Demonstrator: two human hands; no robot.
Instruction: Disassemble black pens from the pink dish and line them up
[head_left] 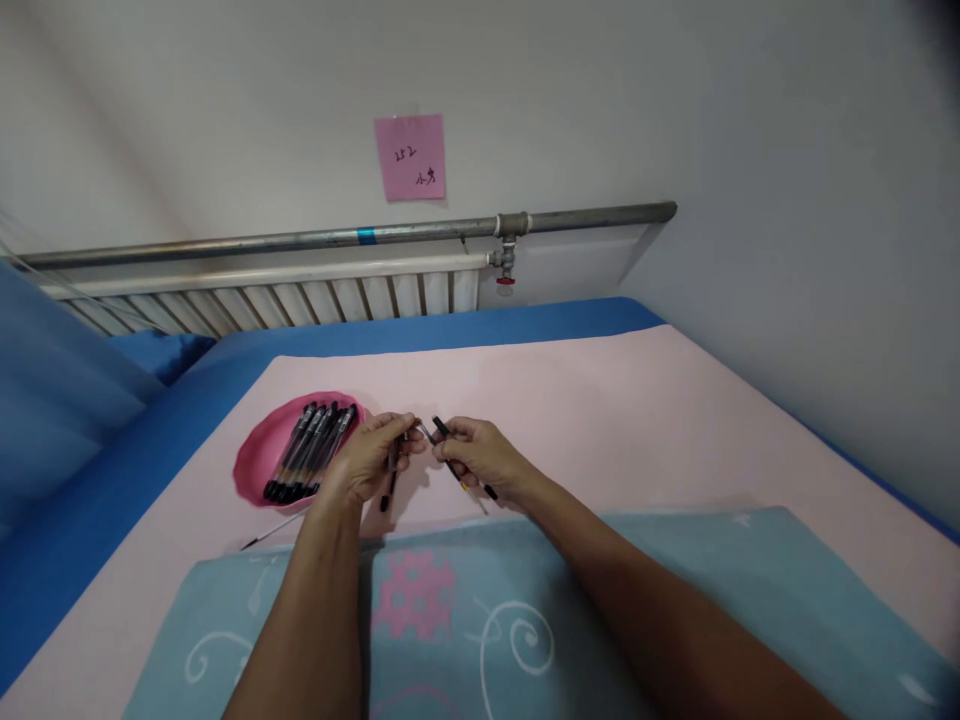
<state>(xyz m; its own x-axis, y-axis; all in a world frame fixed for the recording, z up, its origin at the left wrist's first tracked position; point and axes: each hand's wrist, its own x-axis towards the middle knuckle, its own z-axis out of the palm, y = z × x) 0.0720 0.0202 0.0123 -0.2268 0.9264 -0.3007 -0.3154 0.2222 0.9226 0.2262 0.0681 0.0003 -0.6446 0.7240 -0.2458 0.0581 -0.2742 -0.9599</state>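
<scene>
Ample surface (645,440) beside right hand (484,455)

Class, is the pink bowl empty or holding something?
Holding something: black pens lie side by side in the bowl, with bare pink at left.

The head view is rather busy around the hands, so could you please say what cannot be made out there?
Head view, left hand: its fingers cover part of a dark piece.
Head view, right hand: its fingers cover the middle of the slim pieces.
Head view, black pens: overlap hides their exact number.
Head view, pink tray: the left hand hides part of its rim.
</scene>
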